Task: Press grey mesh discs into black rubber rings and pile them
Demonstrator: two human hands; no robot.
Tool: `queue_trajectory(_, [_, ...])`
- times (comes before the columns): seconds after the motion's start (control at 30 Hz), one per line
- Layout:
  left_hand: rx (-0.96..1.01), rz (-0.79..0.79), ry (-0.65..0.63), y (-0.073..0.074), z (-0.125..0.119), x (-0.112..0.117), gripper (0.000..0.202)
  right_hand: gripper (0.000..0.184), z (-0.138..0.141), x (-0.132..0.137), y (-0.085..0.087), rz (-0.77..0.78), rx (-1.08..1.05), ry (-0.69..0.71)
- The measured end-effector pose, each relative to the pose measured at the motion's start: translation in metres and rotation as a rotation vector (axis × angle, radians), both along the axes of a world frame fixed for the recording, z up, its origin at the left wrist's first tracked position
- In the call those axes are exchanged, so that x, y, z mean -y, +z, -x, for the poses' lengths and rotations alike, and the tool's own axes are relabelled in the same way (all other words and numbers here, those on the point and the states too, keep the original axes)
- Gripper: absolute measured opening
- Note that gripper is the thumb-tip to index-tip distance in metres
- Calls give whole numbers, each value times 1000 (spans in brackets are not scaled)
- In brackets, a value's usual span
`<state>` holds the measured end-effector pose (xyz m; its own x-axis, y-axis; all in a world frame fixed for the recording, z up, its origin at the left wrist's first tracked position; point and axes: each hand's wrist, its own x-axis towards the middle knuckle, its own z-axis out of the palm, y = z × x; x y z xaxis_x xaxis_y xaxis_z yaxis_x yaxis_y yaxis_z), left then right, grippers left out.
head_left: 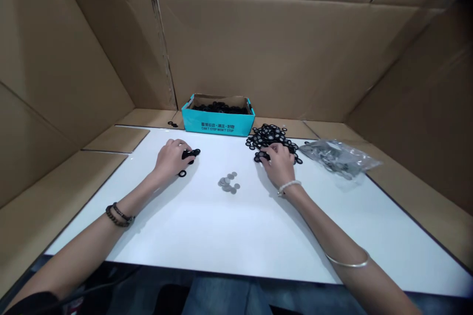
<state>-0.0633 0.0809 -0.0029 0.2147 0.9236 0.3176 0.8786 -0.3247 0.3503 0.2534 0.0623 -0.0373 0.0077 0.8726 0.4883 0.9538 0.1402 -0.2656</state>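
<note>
My left hand (170,158) rests on the left part of the white table, fingers curled round a small cluster of black rings (190,155). One loose black ring (182,173) lies just below those fingers. My right hand (280,163) is at the near edge of a heap of black rings (269,134), many with grey centres. Its thumb and fingers close on a few black rings (261,156) there; exactly how many is hidden. Between the hands lies a loose group of flat grey discs (226,183), touched by neither hand.
A turquoise box (219,123) full of black rings stands at the back. Right of the heap is a clear plastic bag (338,157) with grey discs inside. A few stray rings (172,123) lie at the back left. Cardboard walls (258,49) surround the white table (207,236).
</note>
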Motion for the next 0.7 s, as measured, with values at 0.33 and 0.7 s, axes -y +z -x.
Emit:
queue_trajectory(0.33, [372, 129, -241, -4, -29, 21, 28, 17, 39, 21, 5, -174, -164, 262])
queue_trajectory(0.7, [1008, 662, -406, -4, -64, 66, 25, 9, 88, 65, 13, -416, -153, 504])
